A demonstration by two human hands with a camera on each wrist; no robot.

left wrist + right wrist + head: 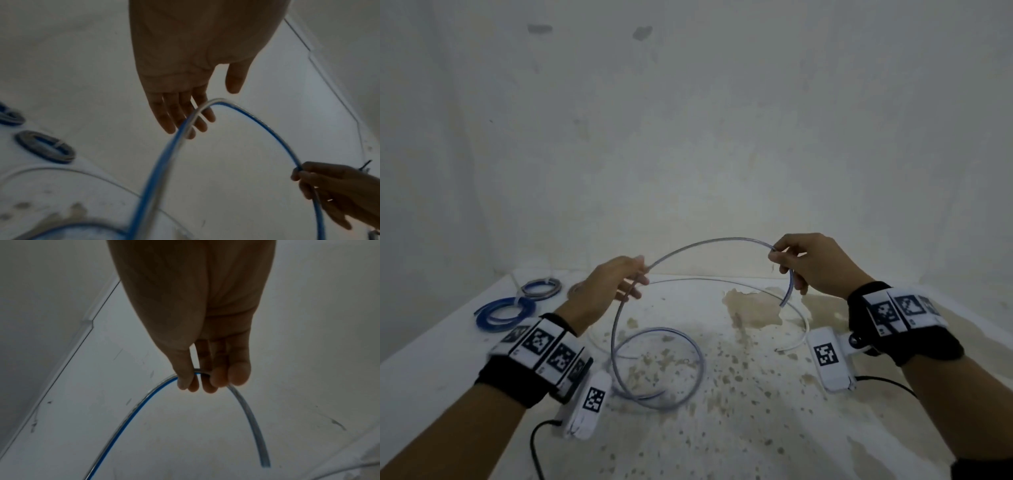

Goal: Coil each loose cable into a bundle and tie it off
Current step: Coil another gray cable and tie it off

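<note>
On the stained white table [774,428] lies part of the blue-striped clear cable [698,244], its arc raised between both hands. The right hand [815,263] pinches it near its free end. The left hand [602,287] has straight fingers, with the cable resting across them. Two tied coils [517,305] lie far left.

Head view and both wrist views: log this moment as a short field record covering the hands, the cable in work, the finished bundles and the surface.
left hand: fingers nearly straight, clear-blue cable draped over them
right hand: pinches the cable near its free end
cable in work: arcs between the hands, rest lies looped on the table
second loose cable: thin white cable, uncoiled
finished bundles: blue coil, grey-blue coil, far left
surface: white, stained
</note>
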